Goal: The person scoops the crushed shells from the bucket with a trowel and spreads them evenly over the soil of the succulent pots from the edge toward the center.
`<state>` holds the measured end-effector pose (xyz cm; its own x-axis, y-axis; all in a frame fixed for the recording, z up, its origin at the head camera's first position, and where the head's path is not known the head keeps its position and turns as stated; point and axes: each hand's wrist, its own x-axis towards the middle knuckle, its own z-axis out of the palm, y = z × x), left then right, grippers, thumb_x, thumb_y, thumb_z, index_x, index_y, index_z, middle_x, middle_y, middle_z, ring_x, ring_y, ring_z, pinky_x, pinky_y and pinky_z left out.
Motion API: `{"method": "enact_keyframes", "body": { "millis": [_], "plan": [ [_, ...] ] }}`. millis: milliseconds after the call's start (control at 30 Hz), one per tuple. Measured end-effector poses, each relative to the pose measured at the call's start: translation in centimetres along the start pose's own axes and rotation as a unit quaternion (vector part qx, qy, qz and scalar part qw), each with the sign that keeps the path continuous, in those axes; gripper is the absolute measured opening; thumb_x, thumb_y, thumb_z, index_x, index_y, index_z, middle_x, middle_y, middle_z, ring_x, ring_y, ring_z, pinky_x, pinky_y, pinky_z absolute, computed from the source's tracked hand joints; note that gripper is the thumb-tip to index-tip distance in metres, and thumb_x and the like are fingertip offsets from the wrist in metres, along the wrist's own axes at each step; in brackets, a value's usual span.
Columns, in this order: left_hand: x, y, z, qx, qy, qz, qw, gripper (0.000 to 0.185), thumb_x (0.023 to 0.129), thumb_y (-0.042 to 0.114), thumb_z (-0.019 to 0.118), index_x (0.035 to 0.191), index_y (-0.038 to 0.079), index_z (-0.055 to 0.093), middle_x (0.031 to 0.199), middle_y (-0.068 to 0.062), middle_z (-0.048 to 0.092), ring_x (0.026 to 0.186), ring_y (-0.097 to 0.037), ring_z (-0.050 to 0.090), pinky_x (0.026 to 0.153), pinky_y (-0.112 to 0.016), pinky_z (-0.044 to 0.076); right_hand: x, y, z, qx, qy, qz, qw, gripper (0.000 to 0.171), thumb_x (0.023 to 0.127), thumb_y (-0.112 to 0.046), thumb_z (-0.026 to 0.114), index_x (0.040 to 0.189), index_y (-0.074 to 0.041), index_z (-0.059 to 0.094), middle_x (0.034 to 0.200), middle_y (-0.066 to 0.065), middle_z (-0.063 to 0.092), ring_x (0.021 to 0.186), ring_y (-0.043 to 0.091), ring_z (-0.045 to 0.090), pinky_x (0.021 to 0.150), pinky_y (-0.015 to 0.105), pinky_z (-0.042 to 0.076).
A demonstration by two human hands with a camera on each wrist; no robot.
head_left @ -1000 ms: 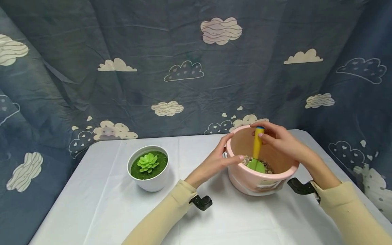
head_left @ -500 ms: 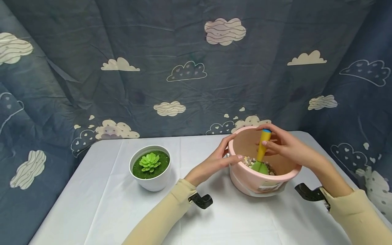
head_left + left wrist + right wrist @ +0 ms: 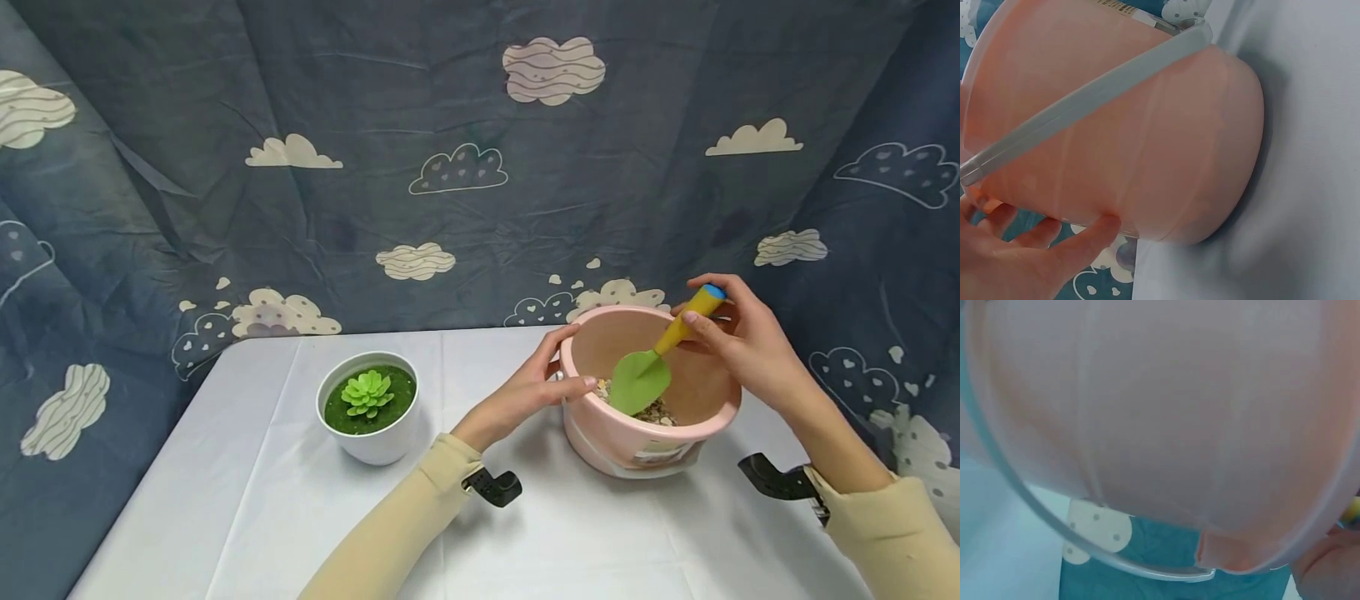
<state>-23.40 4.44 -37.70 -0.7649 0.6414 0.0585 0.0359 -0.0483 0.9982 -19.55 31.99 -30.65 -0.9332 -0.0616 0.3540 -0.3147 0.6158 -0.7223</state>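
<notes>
A pink bucket (image 3: pixel 600 446) stands upright at the right of the white table, with loose gravel (image 3: pixel 658 413) at its bottom. My left hand (image 3: pixel 525 392) holds the bucket's left side, thumb at the rim; the left wrist view shows several fingers against the pink wall (image 3: pixel 1147 144). Above the far right rim, my right hand (image 3: pixel 750 346) grips the yellow handle of a small toy trowel. Its green blade (image 3: pixel 640 382) slants down to the left inside the bucket, over the gravel. In the right wrist view the bucket (image 3: pixel 1166 412) covers most of the frame, hiding the blade.
A white pot (image 3: pixel 375 446) with a green succulent (image 3: pixel 367 394) stands left of the bucket. The bucket's grey bail handle (image 3: pixel 1091 94) hangs down along its outside. Behind the table (image 3: pixel 300 517) rises a dark curtain (image 3: pixel 450 100) printed with clouds.
My right hand has moved right and up, tilting the trowel from nearly upright to slanted; its blade has lifted out of the gravel. The left hand stays on the bucket.
</notes>
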Motion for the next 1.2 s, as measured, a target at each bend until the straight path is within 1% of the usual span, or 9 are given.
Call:
{"method": "enact_keyframes", "body": {
  "millis": [167, 333, 400, 500, 633, 733, 867, 967, 1200],
  "plan": [
    [0.0, 0.0, 0.1, -0.008, 0.001, -0.003, 1.0, 0.074, 0.086, 0.031, 0.072, 0.148, 0.043, 0.032, 0.151, 0.02, 0.026, 0.139, -0.016, 0.032, 0.09, -0.04, 0.046, -0.2, 0.2, 0.4, -0.042, 0.038, -0.017, 0.998, 0.041, 0.094, -0.01, 0.066, 0.128, -0.006, 0.043, 0.114, 0.018, 0.064, 0.087, -0.005, 0.061, 0.068, 0.012, 0.052],
    [0.0, 0.0, 0.2, -0.012, -0.001, -0.004, 0.9999, 0.074, 0.087, 0.031, 0.072, 0.149, 0.042, 0.032, 0.151, 0.019, 0.026, 0.142, -0.02, 0.029, 0.091, -0.04, 0.045, 0.0, 0.6, 1.0, -0.095, 0.044, -0.029, 0.994, 0.04, 0.091, -0.009, 0.07, 0.121, -0.002, 0.045, 0.114, 0.019, 0.066, 0.094, 0.024, 0.068, 0.07, 0.005, 0.046],
    [0.0, 0.0, 0.3, -0.012, -0.001, -0.005, 0.9999, 0.074, 0.087, 0.032, 0.072, 0.149, 0.043, 0.032, 0.152, 0.019, 0.025, 0.142, -0.02, 0.029, 0.091, -0.041, 0.045, 0.1, 0.7, 1.0, -0.103, 0.038, -0.022, 0.994, 0.04, 0.091, -0.01, 0.07, 0.119, 0.0, 0.044, 0.113, 0.02, 0.064, 0.096, 0.039, 0.066, 0.069, 0.009, 0.049],
    [-0.1, 0.1, 0.2, -0.007, 0.002, -0.009, 0.9999, 0.074, 0.087, 0.033, 0.071, 0.148, 0.044, 0.031, 0.151, 0.019, 0.025, 0.141, -0.02, 0.03, 0.091, -0.041, 0.045, 0.3, 0.7, 1.0, -0.098, 0.018, 0.001, 0.995, 0.041, 0.092, -0.014, 0.07, 0.117, 0.001, 0.042, 0.112, 0.022, 0.06, 0.097, 0.045, 0.065, 0.067, 0.02, 0.055],
    [-0.2, 0.1, 0.2, -0.007, 0.003, -0.007, 0.9999, 0.074, 0.087, 0.033, 0.071, 0.149, 0.044, 0.031, 0.152, 0.019, 0.024, 0.141, -0.021, 0.031, 0.092, -0.042, 0.045, 0.5, 1.0, 1.2, -0.087, -0.005, 0.015, 0.996, 0.042, 0.093, -0.018, 0.07, 0.116, 0.003, 0.041, 0.109, 0.021, 0.056, 0.097, 0.047, 0.065, 0.065, 0.025, 0.057],
    [-0.1, 0.0, 0.2, -0.013, -0.001, -0.003, 0.9999, 0.074, 0.088, 0.031, 0.07, 0.149, 0.042, 0.031, 0.153, 0.016, 0.025, 0.142, -0.023, 0.03, 0.091, -0.041, 0.045, 0.7, 1.1, 1.4, -0.067, -0.018, 0.009, 0.998, 0.044, 0.094, -0.015, 0.068, 0.125, 0.002, 0.042, 0.109, 0.023, 0.055, 0.095, 0.049, 0.065, 0.062, 0.027, 0.057],
    [-0.1, 0.0, 0.2, -0.017, -0.001, 0.0, 0.9999, 0.074, 0.088, 0.03, 0.07, 0.149, 0.042, 0.031, 0.153, 0.014, 0.027, 0.142, -0.024, 0.03, 0.091, -0.04, 0.045, 1.1, 0.8, 1.5, -0.052, -0.039, 0.015, 0.998, 0.041, 0.099, -0.017, 0.061, 0.136, -0.008, 0.045, 0.115, 0.023, 0.057, 0.098, 0.049, 0.064, 0.059, 0.034, 0.058],
    [-0.1, 0.0, 0.2, -0.016, 0.001, 0.0, 0.9999, 0.074, 0.087, 0.031, 0.07, 0.149, 0.042, 0.031, 0.153, 0.014, 0.027, 0.141, -0.025, 0.03, 0.091, -0.041, 0.045, 1.3, 0.6, 1.5, -0.04, -0.054, 0.028, 0.997, 0.034, 0.102, -0.024, 0.055, 0.133, -0.012, 0.049, 0.117, 0.021, 0.058, 0.099, 0.046, 0.065, 0.06, 0.037, 0.059],
    [-0.1, -0.1, 0.2, -0.011, 0.0, -0.004, 0.9999, 0.074, 0.087, 0.032, 0.07, 0.149, 0.043, 0.031, 0.152, 0.016, 0.026, 0.14, -0.02, 0.031, 0.092, -0.042, 0.044, 1.7, 0.7, 1.3, -0.018, -0.065, 0.023, 0.997, 0.035, 0.105, -0.028, 0.046, 0.127, 0.0, 0.048, 0.114, 0.025, 0.059, 0.096, 0.044, 0.066, 0.065, 0.036, 0.059]
  ]
}}
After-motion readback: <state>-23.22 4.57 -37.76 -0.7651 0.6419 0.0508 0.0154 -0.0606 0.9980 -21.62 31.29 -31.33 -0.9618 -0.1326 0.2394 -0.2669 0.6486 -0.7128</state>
